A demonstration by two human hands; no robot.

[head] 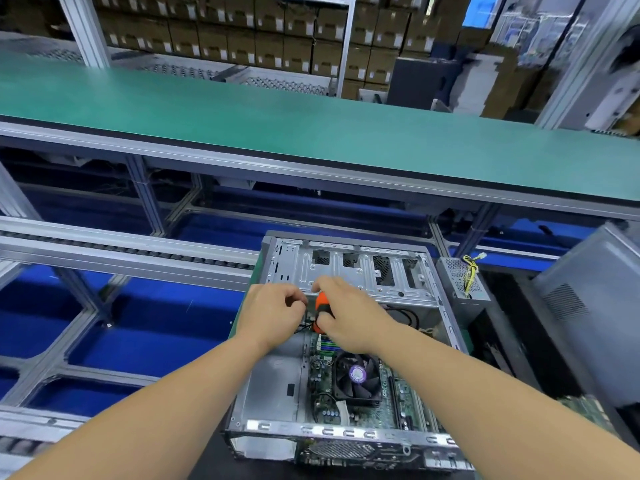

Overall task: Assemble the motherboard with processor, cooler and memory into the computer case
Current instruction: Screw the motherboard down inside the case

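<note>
An open grey computer case lies on its side in front of me. Inside it sits the green motherboard with a black cooler fan and memory sticks. My right hand grips an orange and black screwdriver over the far end of the board. My left hand is just left of it, fingers curled and pinching near the screwdriver's shaft; what they hold is hidden.
A power supply with yellow cables stands right of the case. Another grey case is at the far right. A green bench top runs across behind, roller rails to the left, stacked cartons at the back.
</note>
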